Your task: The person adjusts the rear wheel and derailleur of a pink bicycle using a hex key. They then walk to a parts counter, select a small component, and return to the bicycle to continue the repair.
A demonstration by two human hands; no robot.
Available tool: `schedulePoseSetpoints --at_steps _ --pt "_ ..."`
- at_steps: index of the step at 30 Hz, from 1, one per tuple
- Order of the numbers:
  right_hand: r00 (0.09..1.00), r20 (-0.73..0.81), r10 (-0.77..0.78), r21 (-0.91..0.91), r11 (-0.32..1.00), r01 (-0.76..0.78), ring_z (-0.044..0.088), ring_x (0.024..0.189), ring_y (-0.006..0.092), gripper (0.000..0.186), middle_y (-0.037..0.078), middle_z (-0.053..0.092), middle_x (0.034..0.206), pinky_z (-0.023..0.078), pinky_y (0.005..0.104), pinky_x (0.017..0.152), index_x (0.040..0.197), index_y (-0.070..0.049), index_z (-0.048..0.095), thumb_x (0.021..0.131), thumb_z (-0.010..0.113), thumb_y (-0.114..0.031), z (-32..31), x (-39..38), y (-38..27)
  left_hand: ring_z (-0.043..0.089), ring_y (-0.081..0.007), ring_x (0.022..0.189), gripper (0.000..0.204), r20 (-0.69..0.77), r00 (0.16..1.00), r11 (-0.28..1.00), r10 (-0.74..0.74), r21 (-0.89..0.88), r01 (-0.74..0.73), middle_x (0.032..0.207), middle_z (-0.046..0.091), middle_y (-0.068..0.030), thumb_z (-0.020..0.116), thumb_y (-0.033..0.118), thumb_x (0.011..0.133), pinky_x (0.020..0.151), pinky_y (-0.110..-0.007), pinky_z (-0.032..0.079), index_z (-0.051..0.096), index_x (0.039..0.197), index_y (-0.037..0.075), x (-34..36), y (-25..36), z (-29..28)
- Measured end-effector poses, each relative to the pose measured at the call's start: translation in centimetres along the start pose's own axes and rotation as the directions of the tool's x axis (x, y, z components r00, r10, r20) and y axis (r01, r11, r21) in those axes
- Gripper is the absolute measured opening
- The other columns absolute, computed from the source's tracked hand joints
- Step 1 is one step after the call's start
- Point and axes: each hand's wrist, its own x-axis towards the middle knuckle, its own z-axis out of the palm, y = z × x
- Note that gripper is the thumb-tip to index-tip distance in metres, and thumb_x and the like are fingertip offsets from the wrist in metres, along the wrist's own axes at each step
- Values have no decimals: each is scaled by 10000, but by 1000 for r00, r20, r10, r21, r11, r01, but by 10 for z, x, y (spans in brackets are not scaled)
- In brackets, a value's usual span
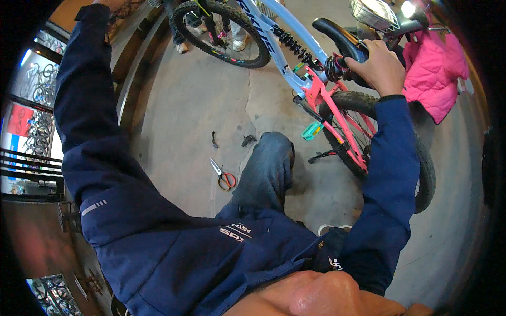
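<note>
My right hand (380, 68) is closed over the rear of a black bicycle saddle (345, 38), thumb along its near side. Below the saddle is a bicycle with a light blue and pink frame (316, 87), a dark coil spring shock (291, 45) and a turquoise pedal (312, 130). My left arm stretches up to the far left. Only a sliver of my left hand (108, 3) shows at the top edge, so its fingers and anything in them are hidden.
Scissors with red-orange handles (226, 181) lie on the concrete floor, near two small dark scraps (248, 140). A pink quilted jacket (435, 71) hangs at the right, beside a wire basket (375, 15). Another person's shoes (238, 43) stand behind the front wheel (253, 50). Shelving (138, 68) runs along the left.
</note>
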Motion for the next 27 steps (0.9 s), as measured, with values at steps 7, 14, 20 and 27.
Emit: schedulePoseSetpoints --at_steps 7,14,20,27 --pt "996 86 35 -9 999 -34 671 1082 370 648 140 662 1249 540 457 897 1281 -91 658 786 766 -494 -1 10 -17 643 -341 783 428 -34 995 995 92 -35 -93 823 647 -201 815 337 790 689 -485 484 651 1031 24 31 -64 43" --pt "992 106 71 -15 997 -70 666 1105 351 649 124 661 1262 531 454 925 1281 -74 650 781 787 -464 -2 20 -29 682 -313 760 384 -304 952 1000 28 -3 -31 811 704 -170 795 313 838 697 -445 539 696 1009 -17 15 -44 65" --pt "995 87 39 -13 999 -38 667 1082 354 631 116 672 1233 533 455 913 1269 -104 665 742 819 -414 -4 28 -39 691 -224 728 182 -437 878 831 -195 -549 -89 805 734 -107 683 232 996 702 -393 550 742 948 67 34 -88 109" --pt "993 99 71 -40 997 -68 652 1108 337 643 94 664 1268 532 454 928 1276 -135 675 719 827 -417 -4 32 -47 624 -292 1237 609 -241 897 -300 -370 -883 -361 1391 616 -164 589 502 1025 1052 -407 504 534 1452 71 6 -139 200"
